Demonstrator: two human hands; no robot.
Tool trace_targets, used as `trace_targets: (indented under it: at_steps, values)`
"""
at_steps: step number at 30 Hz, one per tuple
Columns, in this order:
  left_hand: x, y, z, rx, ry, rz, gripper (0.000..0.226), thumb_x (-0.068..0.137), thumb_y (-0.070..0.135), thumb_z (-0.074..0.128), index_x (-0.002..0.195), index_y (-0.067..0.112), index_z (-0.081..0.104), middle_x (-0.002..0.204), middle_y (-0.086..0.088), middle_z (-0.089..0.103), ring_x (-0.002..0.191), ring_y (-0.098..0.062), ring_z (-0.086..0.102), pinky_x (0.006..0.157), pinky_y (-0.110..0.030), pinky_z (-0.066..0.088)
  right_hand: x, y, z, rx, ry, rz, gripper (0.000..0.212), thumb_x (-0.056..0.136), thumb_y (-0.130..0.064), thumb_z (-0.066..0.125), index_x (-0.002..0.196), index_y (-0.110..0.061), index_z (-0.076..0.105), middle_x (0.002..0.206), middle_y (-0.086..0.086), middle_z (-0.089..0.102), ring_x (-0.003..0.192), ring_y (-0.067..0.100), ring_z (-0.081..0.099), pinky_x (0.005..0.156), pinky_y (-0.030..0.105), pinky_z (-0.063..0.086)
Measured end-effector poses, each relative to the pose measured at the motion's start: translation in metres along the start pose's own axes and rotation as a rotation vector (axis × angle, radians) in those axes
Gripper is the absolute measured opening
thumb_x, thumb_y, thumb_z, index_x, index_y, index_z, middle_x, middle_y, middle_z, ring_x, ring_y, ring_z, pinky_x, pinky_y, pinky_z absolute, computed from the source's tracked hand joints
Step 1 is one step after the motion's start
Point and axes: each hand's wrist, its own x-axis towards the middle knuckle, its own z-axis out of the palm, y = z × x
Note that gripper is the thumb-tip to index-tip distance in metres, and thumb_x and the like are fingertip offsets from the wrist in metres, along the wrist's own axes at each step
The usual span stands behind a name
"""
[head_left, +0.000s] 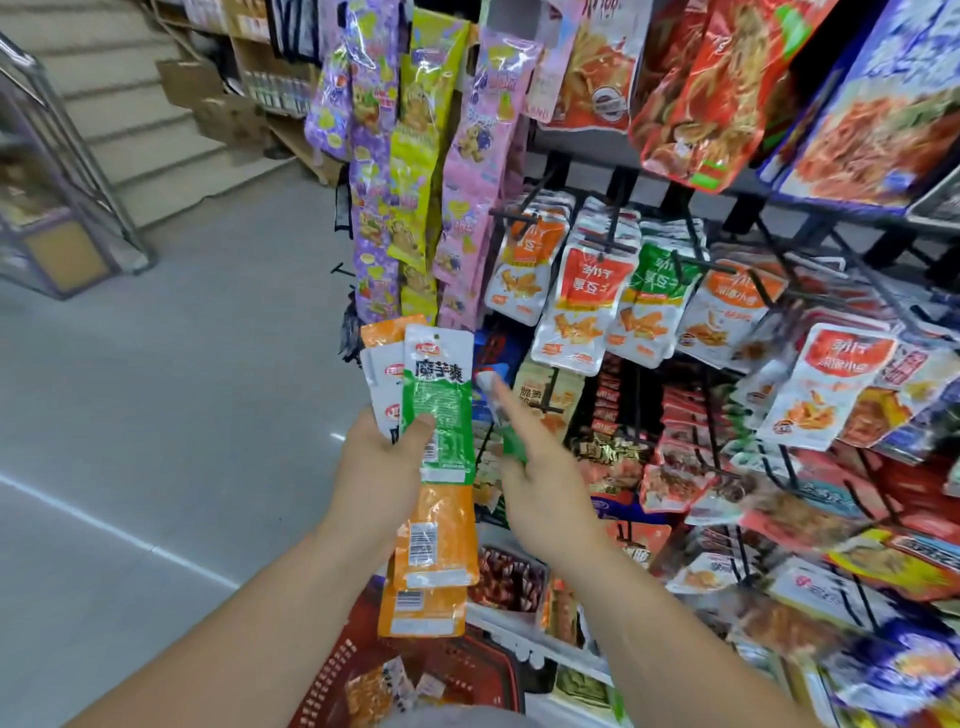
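The left hand (384, 457) grips a fanned bunch of snack packets upright in the air, just in front of the shop's hanging rack (597, 291). Its thumb presses on the front one, a green packet (439, 400). White packets (382, 384) show behind it at the left, and orange packets (436, 545) hang below the hand. Just beside the bunch, on its right, the right hand (545, 483) holds a second green packet (514, 447) with the index finger laid along it. This one is blurred, so the exact grip is hard to read. Below both forearms sits a red basket (332, 670) with a few packets inside, on the grey floor (156, 364).
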Motion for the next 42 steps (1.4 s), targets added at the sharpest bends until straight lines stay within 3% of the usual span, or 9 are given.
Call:
trace_targets:
  at_steps: [3,6,8,13,17,24,29,37,42]
  values:
    - [-0.005,0.002,0.009,0.005,-0.044,0.051,0.023,0.103,0.017,0.061,0.122,0.027,0.07,0.111,0.004,0.079,0.103,-0.024,0.076,0.093,-0.056,0.059,-0.001,-0.005,0.012,0.087,-0.096,0.008,0.061,0.11,-0.013,0.035,0.148,-0.059,0.028,0.152,-0.042,0.015,0.124,-0.041,0.002,0.101,-0.005,0.005]
    - [-0.009,-0.001,0.01,-0.034,-0.103,0.029,0.027,0.104,0.015,0.06,0.127,0.029,0.068,0.116,0.001,0.078,0.106,-0.026,0.075,0.095,-0.057,0.058,-0.002,-0.005,0.015,0.124,0.053,0.011,0.035,0.111,-0.037,0.038,0.136,-0.055,0.054,0.153,-0.023,0.037,0.137,-0.019,0.024,0.109,0.009,0.019]
    - [-0.011,-0.002,0.009,-0.044,-0.12,0.008,0.026,0.105,0.016,0.06,0.127,0.027,0.067,0.115,0.0,0.078,0.106,-0.027,0.076,0.095,-0.059,0.058,0.002,-0.002,0.01,0.091,0.235,-0.005,0.017,0.104,-0.036,0.058,0.111,-0.051,0.062,0.129,-0.017,0.054,0.118,-0.015,0.044,0.101,0.02,0.037]
    - [-0.018,-0.001,0.011,-0.025,-0.147,-0.009,0.028,0.104,0.02,0.063,0.13,0.029,0.064,0.115,0.005,0.078,0.105,-0.023,0.076,0.095,-0.056,0.059,0.007,0.003,-0.003,0.128,0.286,0.039,0.044,0.092,-0.03,0.075,0.117,-0.049,0.045,0.123,-0.023,0.054,0.111,0.007,0.058,0.089,0.031,0.05]
    - [-0.022,0.005,0.015,0.015,-0.203,0.013,0.027,0.103,0.019,0.065,0.129,0.026,0.066,0.113,0.008,0.079,0.104,-0.017,0.076,0.092,-0.046,0.061,0.005,-0.002,-0.003,0.045,0.299,-0.027,0.032,0.096,-0.025,0.07,0.12,-0.035,0.053,0.115,-0.034,0.053,0.091,-0.018,0.051,0.079,0.005,0.042]
    - [-0.023,0.009,0.028,0.14,-0.245,0.063,0.025,0.102,0.027,0.068,0.124,0.038,0.068,0.114,0.016,0.077,0.109,-0.01,0.072,0.101,-0.045,0.056,0.008,-0.005,-0.025,-0.072,0.23,-0.055,0.039,0.093,-0.037,0.075,0.129,-0.035,0.059,0.116,-0.03,0.054,0.095,-0.015,0.049,0.077,0.003,0.037]
    - [-0.02,0.009,0.036,0.21,-0.277,0.083,0.029,0.1,0.019,0.069,0.124,0.036,0.068,0.114,0.017,0.075,0.11,-0.007,0.068,0.1,-0.036,0.053,0.026,-0.007,-0.053,-0.331,0.122,-0.151,0.024,0.082,-0.03,0.086,0.086,-0.023,0.063,0.094,-0.007,0.058,0.089,0.015,0.056,0.077,0.035,0.047]
    - [-0.02,0.024,0.048,0.204,-0.316,0.133,0.037,0.102,0.018,0.066,0.134,0.034,0.061,0.119,0.017,0.072,0.111,-0.004,0.064,0.083,-0.021,0.046,0.04,-0.02,-0.059,-0.184,0.138,-0.073,0.037,0.097,-0.022,0.07,0.062,-0.019,0.057,0.059,-0.011,0.051,0.056,0.003,0.048,0.061,0.029,0.04]
    - [-0.022,0.033,0.05,0.23,-0.296,0.215,0.037,0.101,0.019,0.066,0.131,0.04,0.062,0.117,0.022,0.073,0.111,-0.005,0.067,0.092,-0.03,0.052,0.043,-0.032,-0.061,-0.113,0.231,0.009,0.039,0.091,-0.016,0.07,0.056,-0.007,0.055,0.054,-0.002,0.049,0.061,0.027,0.06,0.07,0.035,0.054]
